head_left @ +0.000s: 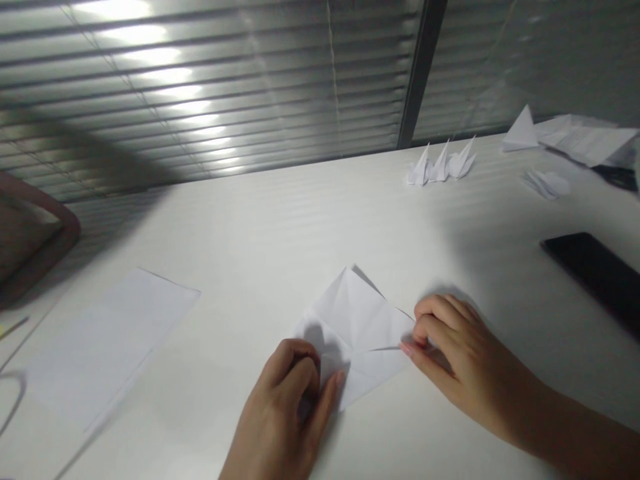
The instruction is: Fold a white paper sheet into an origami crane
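Note:
A creased square of white paper (pixel 367 313) lies on the white table, one corner pointing away from me. Folds run across it and meet near its middle. My left hand (pixel 293 407) is closed on its near-left side, thumb on top of the sheet and fingers curled. At the right corner, my right hand (pixel 445 347) pinches the paper between thumb and fingers. The paper's left corner is partly behind my left hand.
White paper sheets (pixel 115 347) lie at the left. Several small folded paper pieces (pixel 441 165) stand at the back, with more folded paper (pixel 575 137) farther right. A black phone (pixel 600 273) lies on the right. Window blinds (pixel 225 87) border the table's far edge.

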`<state>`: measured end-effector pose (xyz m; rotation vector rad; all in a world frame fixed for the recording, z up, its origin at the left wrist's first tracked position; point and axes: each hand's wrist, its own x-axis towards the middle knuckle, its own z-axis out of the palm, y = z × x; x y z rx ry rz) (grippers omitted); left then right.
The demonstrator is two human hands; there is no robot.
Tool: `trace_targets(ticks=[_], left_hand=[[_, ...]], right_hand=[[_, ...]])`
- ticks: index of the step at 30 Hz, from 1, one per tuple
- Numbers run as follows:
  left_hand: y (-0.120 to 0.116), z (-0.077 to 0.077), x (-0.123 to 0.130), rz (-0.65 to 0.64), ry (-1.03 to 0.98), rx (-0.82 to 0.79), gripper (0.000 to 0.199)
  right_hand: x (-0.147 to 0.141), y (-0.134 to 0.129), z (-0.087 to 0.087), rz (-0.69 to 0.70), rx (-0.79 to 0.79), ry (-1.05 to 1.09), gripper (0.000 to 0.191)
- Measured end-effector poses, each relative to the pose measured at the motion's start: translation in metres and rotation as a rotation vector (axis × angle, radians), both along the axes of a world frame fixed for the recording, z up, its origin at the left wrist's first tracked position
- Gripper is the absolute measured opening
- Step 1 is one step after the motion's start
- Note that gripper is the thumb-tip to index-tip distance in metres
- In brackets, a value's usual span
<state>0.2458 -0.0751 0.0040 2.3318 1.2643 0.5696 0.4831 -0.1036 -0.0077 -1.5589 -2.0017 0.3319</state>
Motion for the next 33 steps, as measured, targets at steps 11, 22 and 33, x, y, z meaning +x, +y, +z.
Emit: trace_targets(ticks=[11, 22, 33], left_hand=[[0.0002, 0.0031, 0.0027, -0.004, 0.008, -0.021, 0.026], [0.0001, 0.0022, 0.0046, -0.025, -0.013, -0.011, 0.022], [0.0002, 0.0036, 0.0044, -0.042, 0.011, 0.003, 0.021]], right_hand=[[0.0009, 0.0002, 0.0005, 0.008, 0.042, -0.094, 0.023], [0.0004, 0.0009, 0.0004, -0.024, 0.033, -0.108, 0.025], [0.0012, 0.0033, 0.0026, -0.049, 0.03, -0.12, 0.025]])
